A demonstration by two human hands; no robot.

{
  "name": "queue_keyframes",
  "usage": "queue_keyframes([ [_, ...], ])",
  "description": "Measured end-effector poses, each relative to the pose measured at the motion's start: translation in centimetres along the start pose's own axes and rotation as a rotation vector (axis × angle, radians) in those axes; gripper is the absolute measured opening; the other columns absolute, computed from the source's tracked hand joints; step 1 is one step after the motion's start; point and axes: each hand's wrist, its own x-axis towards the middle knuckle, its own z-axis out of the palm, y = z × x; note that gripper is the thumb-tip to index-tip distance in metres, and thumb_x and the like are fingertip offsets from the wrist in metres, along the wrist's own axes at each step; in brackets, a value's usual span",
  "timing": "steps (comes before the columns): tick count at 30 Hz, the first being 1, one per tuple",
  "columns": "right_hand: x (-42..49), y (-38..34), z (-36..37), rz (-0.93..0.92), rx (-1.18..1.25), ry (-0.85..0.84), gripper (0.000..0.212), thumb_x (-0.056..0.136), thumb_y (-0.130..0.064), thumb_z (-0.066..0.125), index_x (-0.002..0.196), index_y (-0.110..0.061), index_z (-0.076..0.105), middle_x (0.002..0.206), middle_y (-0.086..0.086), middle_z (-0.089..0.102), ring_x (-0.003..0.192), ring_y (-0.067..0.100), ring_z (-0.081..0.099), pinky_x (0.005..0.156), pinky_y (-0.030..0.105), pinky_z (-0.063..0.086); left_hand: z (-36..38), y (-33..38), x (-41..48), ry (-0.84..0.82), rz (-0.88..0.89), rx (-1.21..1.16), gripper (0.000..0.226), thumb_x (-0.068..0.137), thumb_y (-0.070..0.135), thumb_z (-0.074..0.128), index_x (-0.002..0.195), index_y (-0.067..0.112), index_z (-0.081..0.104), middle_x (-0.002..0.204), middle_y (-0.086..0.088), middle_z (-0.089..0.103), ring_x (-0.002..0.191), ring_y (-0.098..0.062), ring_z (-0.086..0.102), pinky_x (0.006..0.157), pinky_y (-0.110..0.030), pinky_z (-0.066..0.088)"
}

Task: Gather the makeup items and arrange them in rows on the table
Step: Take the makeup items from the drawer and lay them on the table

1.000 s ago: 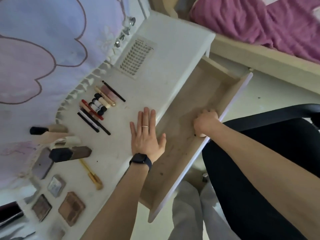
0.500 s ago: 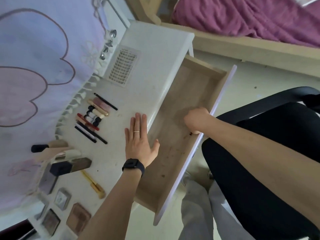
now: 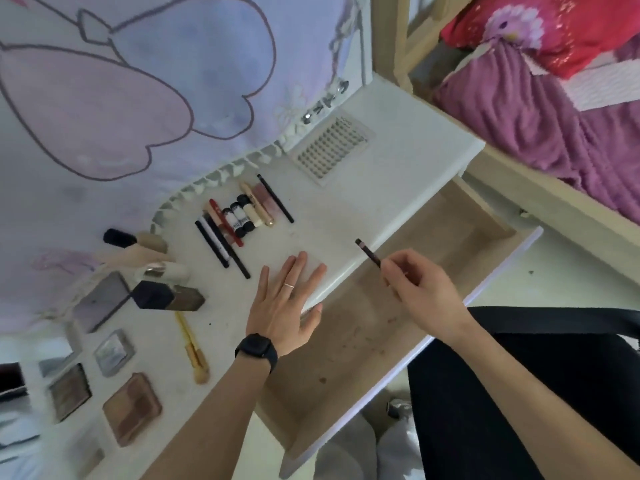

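Observation:
My right hand pinches a short dark makeup pencil above the open drawer, its tip over the white table's front edge. My left hand lies flat and open on the table, a black watch on its wrist. A row of pencils, lipsticks and small tubes lies side by side further back. Left of it lie bottles, a dark block-shaped bottle, a gold tube and several compacts.
A white tray of false lashes sits at the table's far right. A pastel curtain hangs behind the table. A bed with a purple blanket stands to the right, and a black chair is under my right arm.
My right hand has risen out of the drawer and now holds a dark pencil over the table's edge. My left hand stays flat on the table.

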Motion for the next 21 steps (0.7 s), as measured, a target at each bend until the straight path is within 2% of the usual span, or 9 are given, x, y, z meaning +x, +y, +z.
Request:
queue_keyframes([
  [4, 3.8, -1.9, 2.7, 0.014, 0.015, 0.067, 0.007, 0.098, -0.038, 0.061, 0.095, -0.033, 0.06, 0.083, -0.014, 0.072, 0.065, 0.003, 0.061, 0.057, 0.016, 0.047, 0.2, 0.2, 0.3, -0.018, -0.034, -0.023, 0.073, 0.092, 0.052, 0.041, 0.158, 0.039, 0.011, 0.167, 0.001, 0.005, 0.152, -0.022, 0.014, 0.121, -0.058, 0.013],
  [7, 7.5, -3.0, 4.9, 0.001, -0.088, 0.088, 0.002, 0.1, -0.031, 0.057, 0.098, -0.031, 0.057, 0.085, -0.013, 0.071, 0.071, 0.003, 0.065, 0.056, 0.009, 0.045, 0.3, 0.2, 0.4, -0.003, -0.038, -0.049, 0.073, 0.091, 0.052, 0.041, 0.157, 0.04, 0.011, 0.167, 0.001, 0.006, 0.152, -0.021, 0.014, 0.12, -0.056, 0.011],
  [10, 11.2, -4.2, 7.1, -0.042, -0.251, 0.106, 0.011, 0.099, -0.021, 0.055, 0.11, -0.024, 0.058, 0.088, -0.016, 0.066, 0.078, -0.002, 0.061, 0.058, 0.005, 0.042, 0.4, 0.3, 0.4, -0.003, -0.051, -0.074, 0.074, 0.092, 0.052, 0.041, 0.157, 0.042, 0.008, 0.167, 0.004, 0.001, 0.153, -0.018, 0.008, 0.121, -0.055, 0.008],
  [12, 13.2, -5.1, 8.7, -0.094, -0.363, 0.109, 0.015, 0.098, -0.021, 0.057, 0.112, -0.02, 0.06, 0.087, -0.019, 0.063, 0.079, 0.0, 0.059, 0.064, 0.009, 0.04, 0.5, 0.2, 0.4, -0.001, -0.061, -0.092, 0.075, 0.091, 0.052, 0.042, 0.157, 0.042, 0.008, 0.167, 0.004, 0.001, 0.153, -0.018, 0.006, 0.121, -0.055, 0.007],
  [14, 15.0, -5.9, 10.2, -0.139, -0.448, 0.098, 0.015, 0.098, -0.021, 0.058, 0.112, -0.018, 0.061, 0.088, -0.013, 0.064, 0.082, 0.012, 0.06, 0.068, 0.02, 0.04, 0.6, 0.2, 0.4, 0.011, -0.056, -0.094, 0.077, 0.09, 0.052, 0.043, 0.157, 0.041, 0.008, 0.168, 0.003, 0.002, 0.153, -0.018, 0.006, 0.121, -0.055, 0.007],
  [17, 17.2, -6.7, 12.3, -0.175, -0.557, 0.056, 0.016, 0.099, -0.02, 0.056, 0.114, -0.018, 0.062, 0.099, -0.003, 0.07, 0.083, 0.017, 0.059, 0.069, 0.025, 0.038, 0.7, 0.1, 0.5, 0.029, -0.053, -0.111, 0.078, 0.089, 0.052, 0.044, 0.157, 0.041, 0.008, 0.168, 0.002, 0.002, 0.153, -0.019, 0.007, 0.12, -0.055, 0.005],
  [21, 19.0, -7.1, 13.7, -0.21, -0.627, -0.002, 0.028, 0.097, -0.014, 0.052, 0.122, -0.017, 0.064, 0.116, 0.004, 0.071, 0.104, 0.024, 0.064, 0.081, 0.025, 0.04, 0.9, 0.2, 0.5, 0.03, -0.065, -0.12, 0.079, 0.088, 0.051, 0.045, 0.157, 0.042, 0.009, 0.168, 0.003, 0.0, 0.153, -0.019, 0.01, 0.12, -0.055, 0.004],
])
